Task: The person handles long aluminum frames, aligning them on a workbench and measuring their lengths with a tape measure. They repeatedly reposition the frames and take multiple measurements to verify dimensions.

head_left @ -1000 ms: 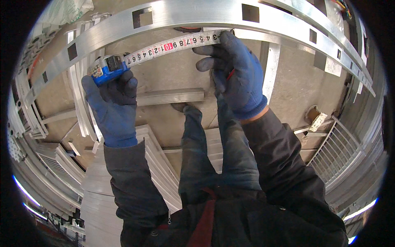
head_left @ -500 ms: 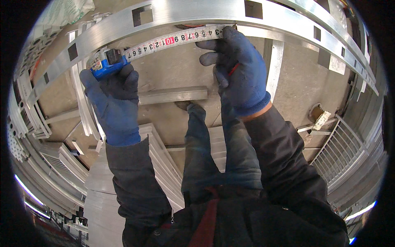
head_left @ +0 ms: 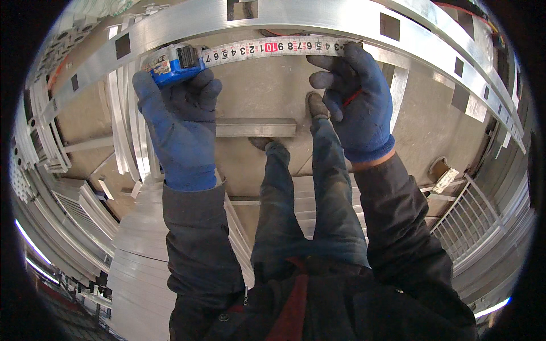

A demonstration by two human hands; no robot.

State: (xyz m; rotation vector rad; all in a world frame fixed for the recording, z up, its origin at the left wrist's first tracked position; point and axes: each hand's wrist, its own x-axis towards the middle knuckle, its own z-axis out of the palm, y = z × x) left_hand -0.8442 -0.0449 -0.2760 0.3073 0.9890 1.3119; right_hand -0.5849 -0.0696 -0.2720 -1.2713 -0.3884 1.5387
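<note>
My left hand (head_left: 179, 128), in a blue glove, grips the blue case of a tape measure (head_left: 185, 72), with the fingers curled under it. The white blade (head_left: 250, 50) with black figures and one red mark runs out to the right. At its far end my gloved right hand (head_left: 364, 108) pinches the blade near its tip; the other fingers are curled below it. Something thin and red shows in the right palm, too little to name. The blade lies along the near edge of a silvery metal rail (head_left: 318, 16) with square cut-outs.
Below the blade a short metal bar (head_left: 256, 127) lies on the concrete floor near my feet. Long metal profiles stand stacked at the left, with pale flat panels (head_left: 139, 267) at lower left. A barred metal frame (head_left: 466, 216) is at the right.
Both hands, the tape measure and the rail now appear farther right in the picture, as the view has shifted. My right shoe has come into sight. Both grips stay the same.
</note>
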